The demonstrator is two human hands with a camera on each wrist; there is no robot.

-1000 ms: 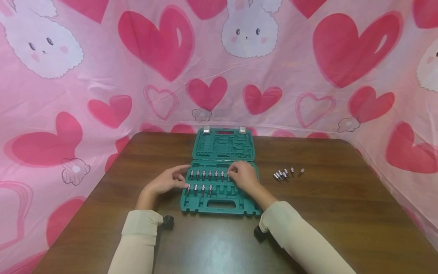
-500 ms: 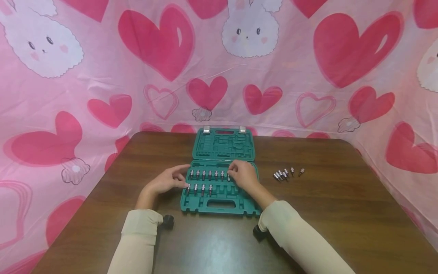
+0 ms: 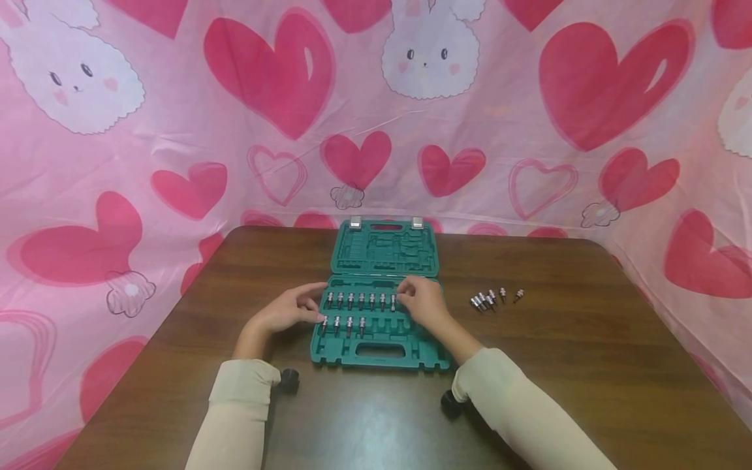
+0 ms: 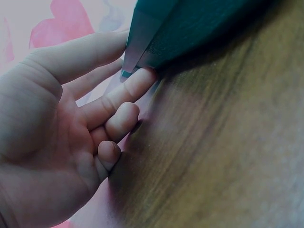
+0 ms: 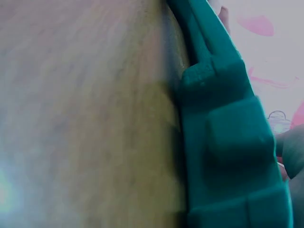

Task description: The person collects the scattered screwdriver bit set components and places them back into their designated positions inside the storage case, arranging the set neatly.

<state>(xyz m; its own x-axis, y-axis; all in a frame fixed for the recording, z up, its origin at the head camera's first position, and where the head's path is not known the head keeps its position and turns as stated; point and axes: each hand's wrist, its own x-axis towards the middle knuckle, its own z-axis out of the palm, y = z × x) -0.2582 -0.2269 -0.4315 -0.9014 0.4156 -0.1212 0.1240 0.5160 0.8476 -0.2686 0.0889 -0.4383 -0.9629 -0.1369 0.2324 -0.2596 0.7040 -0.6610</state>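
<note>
An opened green tool case (image 3: 376,360) lies on the table with two rows of silver bit sockets (image 3: 349,325) in its lower half. My left hand (image 3: 286,310) rests at the case's left edge, thumb and fingertips touching its side. In the left wrist view its fingers (image 4: 114,97) are loosely bent beside the case wall (image 4: 156,38). My right hand (image 3: 424,303) is over the right part of the back row, fingertips just right of that row's last bit socket (image 3: 393,302). The right wrist view shows mostly the case's front edge (image 5: 237,133); most of the hand is hidden.
Several loose bit sockets (image 3: 484,300) lie on the brown table (image 3: 558,365) to the right of the case. The case lid (image 3: 384,248) leans back behind the tray, its two latches (image 3: 416,222) up. A pink heart-patterned cloth (image 3: 470,130) hangs behind the table.
My right hand has let go of the last bit socket in the back row and shifted slightly right, leaving it in full view. The left hand keeps its place.
</note>
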